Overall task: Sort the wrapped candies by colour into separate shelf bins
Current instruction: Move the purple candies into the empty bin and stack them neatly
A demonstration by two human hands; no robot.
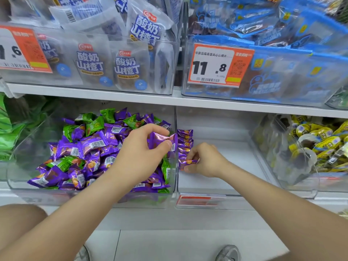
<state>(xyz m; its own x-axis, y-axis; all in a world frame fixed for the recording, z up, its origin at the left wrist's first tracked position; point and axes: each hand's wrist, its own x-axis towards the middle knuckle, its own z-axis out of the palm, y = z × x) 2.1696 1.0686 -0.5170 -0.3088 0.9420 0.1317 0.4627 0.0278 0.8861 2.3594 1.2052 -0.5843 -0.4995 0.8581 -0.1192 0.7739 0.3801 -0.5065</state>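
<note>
A clear bin (22, 162) on the lower shelf holds a heap of mixed purple candies (90, 146) and green candies (94, 125). My left hand (139, 153) hovers over the heap's right side and pinches one purple candy (160, 139) between thumb and fingers. To the right stands a second clear bin (226, 185), where a neat row of purple candies (185, 142) lines its left wall. My right hand (205, 161) rests on that bin's floor and pinches a purple candy (190, 161) at the near end of the row.
A bin of yellow wrapped sweets (320, 144) stands at the right, green packets (7, 132) at the far left. The upper shelf carries bins of white packets (105, 63) and blue packets (282, 72) with orange price tags (216, 65). My shoes show on the floor below.
</note>
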